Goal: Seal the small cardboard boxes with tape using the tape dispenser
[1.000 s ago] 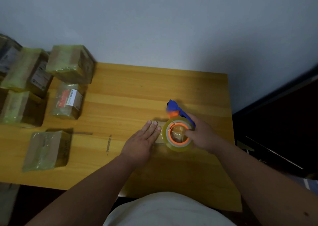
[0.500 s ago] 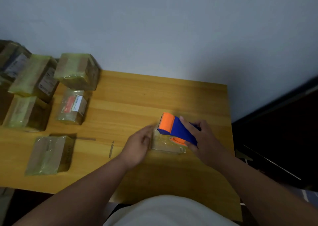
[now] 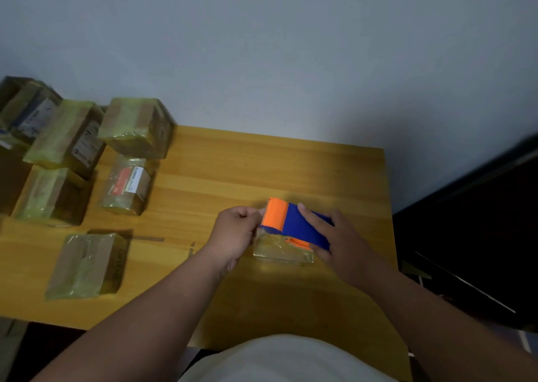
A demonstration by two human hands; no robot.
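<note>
1. Tape dispenser (image 3: 297, 226): blue body, orange roller end; sits on top of the small box, toward the right of the table.
2. Small cardboard box (image 3: 281, 250): wrapped in glossy tape, lying on the wooden table (image 3: 262, 172) under the dispenser.
3. Right hand (image 3: 340, 244): fingers wrapped over the dispenser's blue body, grasping it.
4. Left hand (image 3: 235, 233): fingers curled at the dispenser's orange serrated end; what they pinch cannot be told.
5. Taped boxes (image 3: 125, 189): several, grouped at the table's left side, well apart from the hands.
</note>
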